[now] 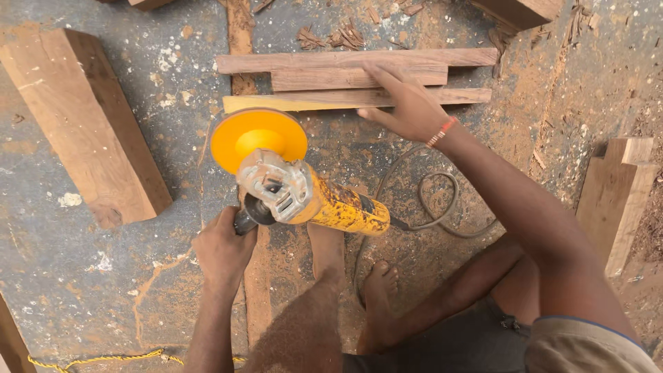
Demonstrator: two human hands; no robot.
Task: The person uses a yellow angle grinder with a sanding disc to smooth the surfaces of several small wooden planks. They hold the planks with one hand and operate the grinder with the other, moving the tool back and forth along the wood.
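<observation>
Gripping the black side handle of a yellow, paint-worn angle grinder (311, 197), the left hand (222, 250) is closed tight around it; the grinder's round orange disc (257, 138) points away from the person. Beyond the disc lie 3 long, narrow reddish-brown wooden strips (352, 77), stacked side by side. The right hand (407, 103) rests flat on these strips, fingers spread, holding nothing. A thick rectangular wooden block (83, 124) lies left of the grinder. The grey cable (435, 200) loops right of the grinder.

Head camera looks steeply down, close above floor (83, 276).
</observation>
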